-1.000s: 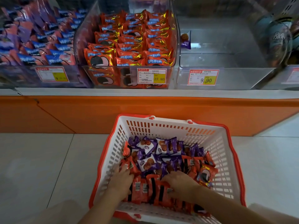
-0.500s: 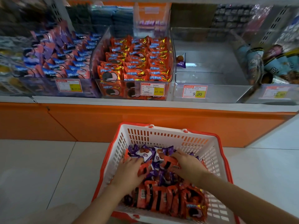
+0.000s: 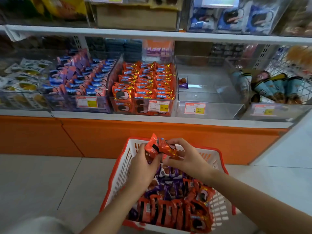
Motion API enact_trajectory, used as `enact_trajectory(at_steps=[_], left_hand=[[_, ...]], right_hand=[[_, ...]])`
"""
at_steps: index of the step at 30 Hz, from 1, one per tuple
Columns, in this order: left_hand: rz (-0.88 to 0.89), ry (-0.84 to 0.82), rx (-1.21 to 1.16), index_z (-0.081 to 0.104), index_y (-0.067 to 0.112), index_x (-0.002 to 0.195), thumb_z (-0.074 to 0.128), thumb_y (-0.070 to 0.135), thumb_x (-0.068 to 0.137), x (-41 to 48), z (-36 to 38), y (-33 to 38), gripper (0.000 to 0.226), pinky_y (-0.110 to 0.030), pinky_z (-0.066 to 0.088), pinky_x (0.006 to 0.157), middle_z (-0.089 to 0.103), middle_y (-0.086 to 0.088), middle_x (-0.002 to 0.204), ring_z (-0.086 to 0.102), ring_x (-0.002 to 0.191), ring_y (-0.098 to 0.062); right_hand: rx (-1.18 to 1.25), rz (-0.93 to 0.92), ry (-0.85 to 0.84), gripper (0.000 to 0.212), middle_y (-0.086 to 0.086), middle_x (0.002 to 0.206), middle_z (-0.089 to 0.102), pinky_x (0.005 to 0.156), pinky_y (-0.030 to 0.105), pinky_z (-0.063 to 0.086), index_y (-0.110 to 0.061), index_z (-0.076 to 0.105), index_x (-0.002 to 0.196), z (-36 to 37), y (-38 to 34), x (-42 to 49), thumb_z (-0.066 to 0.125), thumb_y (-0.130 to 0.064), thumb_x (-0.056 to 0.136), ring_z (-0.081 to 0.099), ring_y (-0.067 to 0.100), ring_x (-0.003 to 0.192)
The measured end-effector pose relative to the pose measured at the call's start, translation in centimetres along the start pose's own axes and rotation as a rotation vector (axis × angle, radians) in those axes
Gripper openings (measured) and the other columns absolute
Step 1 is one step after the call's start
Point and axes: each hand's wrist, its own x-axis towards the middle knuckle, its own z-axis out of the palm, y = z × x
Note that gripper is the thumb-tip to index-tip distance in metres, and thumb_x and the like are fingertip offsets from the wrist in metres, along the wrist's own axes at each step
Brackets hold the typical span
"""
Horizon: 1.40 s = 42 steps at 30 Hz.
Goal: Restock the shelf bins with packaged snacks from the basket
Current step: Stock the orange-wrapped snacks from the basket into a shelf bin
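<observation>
Orange foil snack packets, a small bunch with black and blue print, sit in a two-handed grip above the far end of the white plastic basket with the orange rim. The left hand closes on the bunch from below and to the left, thumb and fingers wrapped around its lower left corner. The right hand pinches the right end, thumb beneath and forefinger curled over the top. Both hands are closed on the packets.

The bunch lies with its long axis running from upper left to lower right, the upper left corner pointing away from the person toward the shelf; the lower right end rests inside the right-hand grip.

Directly below the grip, the basket on the pale tiled floor holds purple wrapped snacks in its middle and a row of orange packets standing on edge at its near end.

Beyond the grip, the clear bin of orange packets is nearly full. To its right, the clear bin with the 9.90 price tag holds one purple packet against its left wall. To the left of the orange bin, a clear bin of blue and pink packets is well filled.
</observation>
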Motion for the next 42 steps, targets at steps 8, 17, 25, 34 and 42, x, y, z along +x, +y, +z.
enact_trajectory(at_steps=[8,17,25,34,42], left_hand=[[0.059,-0.13,-0.288,0.049,0.026,0.109,0.06,0.015,0.092,-2.7,-2.5,3.6,0.023,-0.029,0.056,0.08,0.067,0.011,0.096,0.065,0.088,-0.001],[0.15,-0.069,-0.085,0.045,0.042,0.12,0.072,0.051,0.063,-3.1,-4.8,4.4,0.064,-0.018,0.039,0.097,0.057,0.021,0.12,0.051,0.112,0.007],[0.132,0.09,0.118,0.047,0.024,0.084,0.081,0.043,0.064,-3.9,-6.3,6.1,0.043,-0.013,0.038,0.058,0.058,0.009,0.075,0.053,0.067,0.0],[-0.126,0.029,-0.161,0.043,0.016,0.115,0.065,0.012,0.088,-2.7,-7.6,7.6,0.035,-0.023,0.057,0.065,0.065,-0.006,0.092,0.069,0.063,-0.012],[-0.109,-0.003,-0.242,0.065,0.017,0.096,0.067,0.033,0.081,0.5,-8.6,7.6,0.022,-0.029,0.055,0.057,0.057,0.0,0.064,0.055,0.053,-0.007]], right_hand=[[0.345,-0.086,0.192,0.011,-0.005,0.12,0.059,0.082,0.026,0.056,-0.016,0.063,0.1,-0.4,-3.4,-1.4,0.058,-0.013,0.091,0.067,0.014,0.096],[0.481,0.033,-0.037,0.086,0.007,0.136,0.051,0.085,0.029,0.055,-0.017,0.034,0.145,-1.9,-4.4,-1.3,0.072,-0.024,0.068,0.059,0.02,0.114],[0.358,0.002,-0.013,0.073,0.004,0.117,0.066,0.097,0.043,0.047,-0.019,0.05,0.133,-2.5,-5.3,-1.5,0.082,-0.017,0.067,0.065,0.02,0.103],[0.296,-0.042,0.148,0.047,0.001,0.115,0.067,0.08,0.032,0.057,-0.015,0.055,0.121,-2.5,-5.2,-0.5,0.076,-0.019,0.079,0.068,0.016,0.097],[0.318,-0.007,0.248,0.068,0.002,0.115,0.068,0.09,0.039,0.054,-0.017,0.064,0.118,-1.3,-5.0,2.2,0.079,-0.053,0.062,0.066,0.018,0.102]])
